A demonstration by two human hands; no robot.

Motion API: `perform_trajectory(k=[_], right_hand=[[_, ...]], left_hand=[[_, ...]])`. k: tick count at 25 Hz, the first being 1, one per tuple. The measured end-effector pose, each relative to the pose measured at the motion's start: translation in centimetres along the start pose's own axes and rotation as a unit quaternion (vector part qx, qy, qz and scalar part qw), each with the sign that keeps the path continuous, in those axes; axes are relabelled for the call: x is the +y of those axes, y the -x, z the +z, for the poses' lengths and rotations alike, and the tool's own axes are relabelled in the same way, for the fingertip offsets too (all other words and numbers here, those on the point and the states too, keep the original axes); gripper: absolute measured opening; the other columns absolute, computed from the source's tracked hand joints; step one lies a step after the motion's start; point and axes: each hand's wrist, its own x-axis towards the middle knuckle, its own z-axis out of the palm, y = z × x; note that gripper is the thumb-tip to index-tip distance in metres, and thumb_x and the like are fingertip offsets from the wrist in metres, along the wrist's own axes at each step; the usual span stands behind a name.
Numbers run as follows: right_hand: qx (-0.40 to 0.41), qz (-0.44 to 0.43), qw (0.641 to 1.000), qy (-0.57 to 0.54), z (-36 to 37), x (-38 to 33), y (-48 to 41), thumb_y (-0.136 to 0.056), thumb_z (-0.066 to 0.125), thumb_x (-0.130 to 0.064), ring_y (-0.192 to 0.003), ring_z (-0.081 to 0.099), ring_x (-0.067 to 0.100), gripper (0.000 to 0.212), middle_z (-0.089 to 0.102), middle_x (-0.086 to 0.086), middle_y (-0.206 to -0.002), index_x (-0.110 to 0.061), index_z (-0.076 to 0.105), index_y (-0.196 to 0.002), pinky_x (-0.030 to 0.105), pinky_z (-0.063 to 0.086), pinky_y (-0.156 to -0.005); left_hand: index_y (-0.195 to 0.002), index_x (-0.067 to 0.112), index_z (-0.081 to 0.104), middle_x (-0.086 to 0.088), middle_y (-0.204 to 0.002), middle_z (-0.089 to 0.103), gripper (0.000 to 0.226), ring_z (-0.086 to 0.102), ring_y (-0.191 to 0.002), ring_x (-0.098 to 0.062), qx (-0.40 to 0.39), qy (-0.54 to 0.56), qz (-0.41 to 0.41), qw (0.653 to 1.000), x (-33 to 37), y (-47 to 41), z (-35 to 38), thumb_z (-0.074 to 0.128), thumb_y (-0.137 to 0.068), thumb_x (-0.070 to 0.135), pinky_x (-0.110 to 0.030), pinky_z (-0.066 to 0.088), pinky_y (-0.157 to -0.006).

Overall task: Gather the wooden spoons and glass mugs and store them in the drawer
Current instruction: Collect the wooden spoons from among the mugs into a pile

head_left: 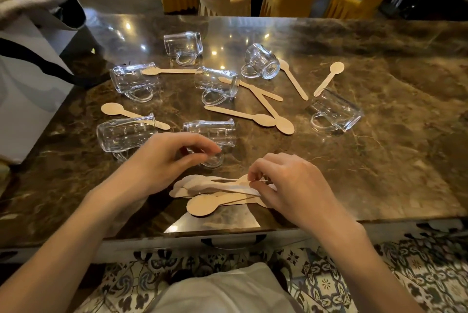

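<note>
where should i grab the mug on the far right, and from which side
Take the far right mug by its handle. It lies on its side with the loop flat on the table, pointing toward you, so come in from the near side. Nothing crowds that side; a spoon lies just behind.

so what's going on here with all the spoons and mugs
A person is gathering wooden spoons on a marble table. The right hand pinches the handles of a bunch of spoons near the front edge, while the left hand hovers by a glass mug lying on its side. Seven mugs are tipped over across the table, and loose spoons, like a crossed pair mid-table, are not yet collected. The drawer handle shows below the edge; the drawer looks closed.
</note>
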Motion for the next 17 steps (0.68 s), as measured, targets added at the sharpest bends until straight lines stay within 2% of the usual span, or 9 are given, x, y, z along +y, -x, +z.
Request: perform_trajectory(k=[3,8,11,13,15,17], right_hand=[[-0.006,-0.010,1.000,0.003,0.5,-0.1,0.0,-0.079,0.073,-0.025,-0.073,0.062,0.013,0.009,0.069,-0.009,-0.083,-0.025,0.068,-0.086,0.025,0.045,-0.066],[-0.048,-0.032,0.998,-0.015,0.7,0.3,-0.1,-0.084,0.066,-0.038,-0.080,0.061,0.010,0.012,0.069,-0.011,-0.090,-0.028,0.070,-0.089,0.022,0.041,-0.070],[-0.044,-0.029,0.998,-0.021,0.1,0.7,-1.2,-0.085,0.063,-0.039,-0.081,0.060,0.008,0.013,0.068,-0.012,-0.091,-0.030,0.069,-0.091,0.025,0.050,-0.073],[-0.020,-0.015,0.999,-0.028,-0.5,1.1,-2.5,-0.085,0.064,-0.037,-0.081,0.061,0.009,0.011,0.067,-0.012,-0.090,-0.029,0.069,-0.092,0.032,0.054,-0.074],[0.001,0.003,1.000,-0.018,-0.9,1.5,-4.1,-0.084,0.065,-0.036,-0.081,0.061,0.011,0.011,0.067,-0.011,-0.090,-0.029,0.069,-0.092,0.036,0.055,-0.072],[0.019,0.012,1.000,-0.004,-1.1,1.9,-5.7,-0.084,0.066,-0.035,-0.078,0.060,0.012,0.010,0.067,-0.010,-0.088,-0.027,0.069,-0.090,0.036,0.055,-0.070]], left_hand=[[-0.100,0.037,0.068,0.019,-0.094,0.067,0.025,0.062,-0.087,-0.003,0.016,-0.019,0.017,1.000,0.2,0.1,-0.9,0.064,-0.084,0.018,-0.024,0.054,-0.075],[-0.102,0.036,0.067,0.023,-0.097,0.066,0.023,0.060,-0.091,0.006,0.042,-0.037,0.026,0.998,0.1,0.2,-2.2,0.063,-0.084,0.023,-0.011,0.048,-0.077],[-0.102,0.033,0.067,0.024,-0.093,0.063,0.023,0.060,-0.084,0.005,0.065,-0.081,0.038,0.994,0.3,-0.5,-4.0,0.063,-0.083,0.020,-0.009,0.048,-0.069],[-0.103,0.031,0.066,0.024,-0.091,0.060,0.028,0.059,-0.078,0.003,0.076,-0.161,0.052,0.983,0.1,-1.5,-5.6,0.065,-0.081,0.015,-0.012,0.048,-0.069],[-0.104,0.028,0.068,0.016,-0.094,0.062,0.031,0.061,-0.083,-0.004,0.079,-0.213,0.041,0.973,-0.6,-2.5,-7.4,0.068,-0.080,0.010,-0.026,0.051,-0.079],[-0.105,0.027,0.069,0.006,-0.100,0.067,0.031,0.064,-0.088,-0.013,0.077,-0.238,0.010,0.968,-1.6,-3.1,-8.9,0.069,-0.079,0.009,-0.037,0.053,-0.083]])
